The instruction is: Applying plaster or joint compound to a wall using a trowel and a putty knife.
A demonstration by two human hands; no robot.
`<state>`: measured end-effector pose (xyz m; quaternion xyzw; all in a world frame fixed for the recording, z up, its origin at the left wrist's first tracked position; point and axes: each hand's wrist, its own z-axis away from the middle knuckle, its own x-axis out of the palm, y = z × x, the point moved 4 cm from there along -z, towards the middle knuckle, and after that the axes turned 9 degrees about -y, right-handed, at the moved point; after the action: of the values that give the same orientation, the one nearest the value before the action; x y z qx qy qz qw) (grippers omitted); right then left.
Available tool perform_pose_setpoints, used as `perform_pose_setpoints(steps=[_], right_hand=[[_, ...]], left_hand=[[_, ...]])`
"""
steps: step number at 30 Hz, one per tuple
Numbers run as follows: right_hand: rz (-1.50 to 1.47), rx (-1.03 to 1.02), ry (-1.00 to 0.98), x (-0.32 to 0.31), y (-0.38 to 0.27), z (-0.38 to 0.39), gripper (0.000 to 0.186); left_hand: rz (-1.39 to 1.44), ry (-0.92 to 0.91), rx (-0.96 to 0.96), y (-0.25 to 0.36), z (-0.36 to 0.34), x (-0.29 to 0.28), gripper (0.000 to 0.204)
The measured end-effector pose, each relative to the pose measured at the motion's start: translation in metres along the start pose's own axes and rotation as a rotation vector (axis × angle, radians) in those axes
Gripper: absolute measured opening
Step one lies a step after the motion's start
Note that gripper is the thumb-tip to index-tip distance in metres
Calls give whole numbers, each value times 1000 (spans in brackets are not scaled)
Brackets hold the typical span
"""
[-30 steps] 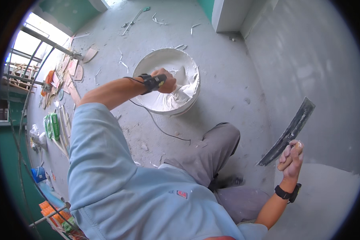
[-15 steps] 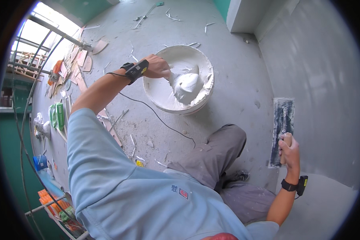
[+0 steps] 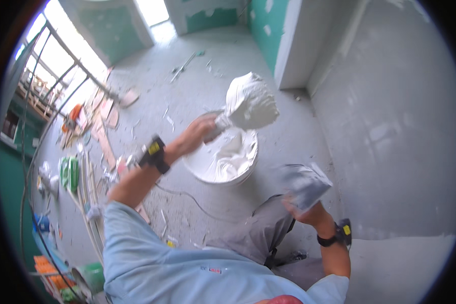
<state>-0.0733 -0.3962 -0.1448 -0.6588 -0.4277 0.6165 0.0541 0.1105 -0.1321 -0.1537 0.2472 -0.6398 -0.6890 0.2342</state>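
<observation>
My left hand (image 3: pixel 197 134) is closed round the handle of a plaster-covered hand tool (image 3: pixel 220 124). A large lump of wet white plaster (image 3: pixel 251 104) sits on its end and hides the blade, so its exact kind does not show. This load hangs above the far rim of a round white bucket (image 3: pixel 248 175), which holds more creamy plaster (image 3: pixel 223 162). To the right of the bucket, my right hand (image 3: pixel 310 213) grips a flat plastering trowel (image 3: pixel 305 183). The trowel is tilted and blurred by motion, over my bent knee.
A grey skim-coated wall (image 3: pixel 390 137) rises on the right. Board offcuts (image 3: pixel 106 109), long pale strips and a green bag (image 3: pixel 69 174) litter the floor at left. Scaffold bars (image 3: pixel 76 66) stand beyond them. A thin cable (image 3: pixel 192 197) runs near the bucket.
My left hand has lifted the tool and its plaster lump up out of the bucket. My right hand has brought the trowel leftward from beside the wall and tilted it. The view has shifted.
</observation>
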Motion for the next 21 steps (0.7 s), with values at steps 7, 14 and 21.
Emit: perform_pose_setpoints(steps=[7, 14, 21], right_hand=[[252, -197, -1, -9, 32, -51, 43], [234, -273, 71, -50, 23, -46, 45], [-187, -76, 28, -88, 7, -4, 51]], left_hand=[[-584, -15, 745, 53, -25, 91, 43], [-954, -117, 863, 76, -47, 106, 68], [-1114, -189, 894, 87, -85, 120, 64]])
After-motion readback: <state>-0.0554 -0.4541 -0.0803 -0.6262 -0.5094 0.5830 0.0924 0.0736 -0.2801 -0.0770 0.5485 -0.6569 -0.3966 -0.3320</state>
